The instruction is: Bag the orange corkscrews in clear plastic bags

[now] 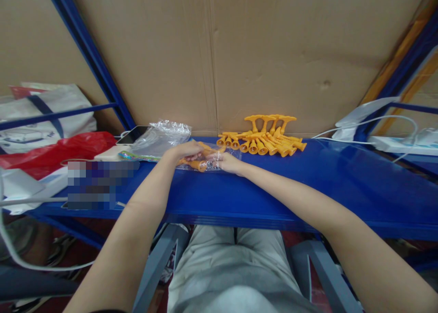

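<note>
Clear plastic forms a bag (215, 166) around orange pieces (199, 166) on the blue surface (308, 180), between the left hand (189, 150) and right hand (228, 162), probably to keep it steady. The right fingers close on the bag; the left ones curl over it, but I cannot tell whether they grip. An orange pile (263, 144) sits just beyond, seemingly within reach.
</note>
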### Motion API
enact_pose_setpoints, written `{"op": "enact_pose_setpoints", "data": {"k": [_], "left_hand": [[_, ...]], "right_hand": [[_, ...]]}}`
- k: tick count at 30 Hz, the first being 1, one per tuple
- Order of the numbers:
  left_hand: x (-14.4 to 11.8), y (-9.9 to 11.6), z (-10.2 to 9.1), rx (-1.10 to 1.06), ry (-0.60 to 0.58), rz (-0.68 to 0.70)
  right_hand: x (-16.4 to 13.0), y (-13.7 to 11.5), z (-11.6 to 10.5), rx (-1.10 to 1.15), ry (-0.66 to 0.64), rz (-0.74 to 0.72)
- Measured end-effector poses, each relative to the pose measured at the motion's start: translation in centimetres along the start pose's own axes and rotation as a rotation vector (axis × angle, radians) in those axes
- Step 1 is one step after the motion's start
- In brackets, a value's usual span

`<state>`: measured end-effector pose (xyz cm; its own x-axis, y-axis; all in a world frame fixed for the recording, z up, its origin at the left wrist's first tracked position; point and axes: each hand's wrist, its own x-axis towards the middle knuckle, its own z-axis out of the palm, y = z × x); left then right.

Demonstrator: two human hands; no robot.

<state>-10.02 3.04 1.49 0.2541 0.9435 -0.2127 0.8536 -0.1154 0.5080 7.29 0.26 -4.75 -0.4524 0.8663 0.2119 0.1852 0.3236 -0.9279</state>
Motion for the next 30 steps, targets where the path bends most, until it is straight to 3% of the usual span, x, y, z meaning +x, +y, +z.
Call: {"op": "enact_pose_setpoints", "data": {"k": [7, 12, 16, 18, 22, 24, 27, 30], "left_hand": [[-0.2, 0.2, 0.3, -0.038, -0.026, 0.039], [0.3, -0.2, 0.3, -0.010, -0.030, -0.007], [0.8, -0.5, 0.3, -0.018, -0.038, -0.030], [0.8, -0.5, 0.4, -0.034, -0.042, -0.029], [0.4, -0.2, 0.6, -0.051, -0.016, -0.019], [0.2, 0.0, 0.6, -0.048, -0.010, -0.009], [0.1, 0.2, 0.6, -0.038, -0.006, -0.010], [0.1, 0.3, 0.7, -0.048, 0.000, -0.017]], "right_hand": [[-0.2, -0.5, -0.2, -0.023, -0.057, -0.068], [-0.3, -0.6, -0.5, -0.063, -0.028, -0.046], [-0.6, -1.9, -2.2, -0.149, -0.032, 0.035], [-0.6, -2.8, -3.6, -0.225, 0.050, 0.049], [0.1, -3.3, -7.2, -0.450, 0.454, -0.041], [0.7, -2.8, -8.7, -0.618, 0.522, -0.092], [1.8, -1.4, -10.1, -0.713, 0.447, -0.080], [2.7, -0.4, -10.2, -0.618, 0.281, -0.039]]}}
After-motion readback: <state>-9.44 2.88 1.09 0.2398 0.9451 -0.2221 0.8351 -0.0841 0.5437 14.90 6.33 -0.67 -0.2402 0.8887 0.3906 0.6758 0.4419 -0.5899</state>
